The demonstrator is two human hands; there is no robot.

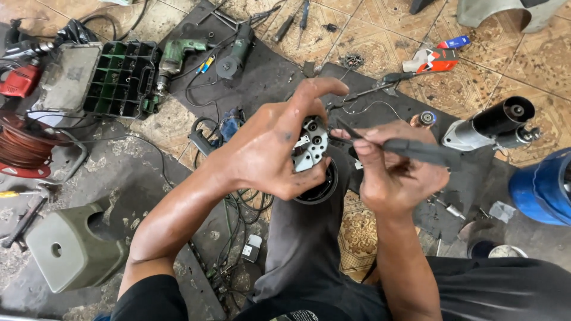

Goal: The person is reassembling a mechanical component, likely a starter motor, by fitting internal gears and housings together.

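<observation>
Your left hand (270,148) is clenched around a round metal motor part (311,142), silver end plate with holes facing you, black housing (321,187) below it. It sits dead centre of view, held in the air above your knee, not resting on the floor.

Your right hand (395,172) is closed on a dark-handled probe tool (416,151), tip touching the plate from 3 o'clock.

Handling, my read:
- Cast metal, rigid, likely hefty for its size. Won't flex.
- Your fingers look greasy, so expect the rim to be slick. Keep thumb under at 6 o'clock, fingers over the top at 12, as you have it.
- Grip the outer rim or black body, not the plate face; holes and small fittings there look easy to damage.
- Thin wire (369,107) trails off at 1 o'clock over the black mat (262,71); don't snag it.

Around you: green drill (178,56) at 10 o'clock, green organiser tray (122,77) beside it, grey-and-black power tool (491,128) at 3 o'clock, blue container (544,187) past it at 4 o'clock.
</observation>
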